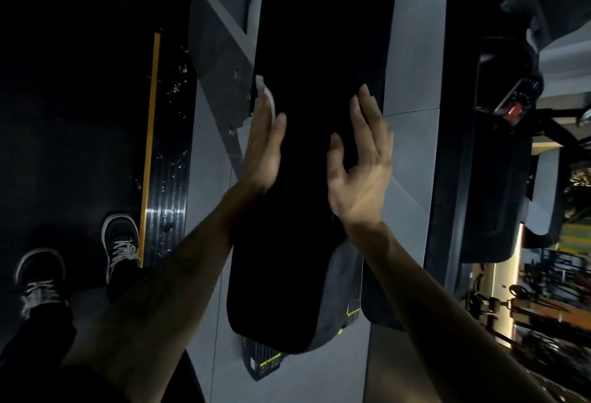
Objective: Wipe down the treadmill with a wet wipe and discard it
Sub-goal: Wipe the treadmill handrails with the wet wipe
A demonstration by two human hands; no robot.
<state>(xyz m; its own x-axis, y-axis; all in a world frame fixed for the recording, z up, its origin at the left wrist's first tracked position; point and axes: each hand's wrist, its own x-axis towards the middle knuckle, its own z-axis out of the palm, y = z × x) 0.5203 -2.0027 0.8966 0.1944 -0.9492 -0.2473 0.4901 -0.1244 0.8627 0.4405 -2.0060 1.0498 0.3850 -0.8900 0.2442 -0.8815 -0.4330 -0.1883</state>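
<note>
White wipe [268,95], thin and limp, sat pressed under left hand's [263,150] flat fingers on the panel's [319,50] left edge; likely bunches. Right hand [361,159] open, empty.

Two dark lace-up sneakers [80,262] with white soles, bottom left, on dark floor [64,114]. Yellow edge strip [150,146] just right of them. Neighbouring machine console [521,95] upper right, red element on it. Gym equipment [543,300] far right, blurred.

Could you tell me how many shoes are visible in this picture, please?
2: one shoe at the lower left, the other shoe just right of it beside the yellow stripe.
</note>
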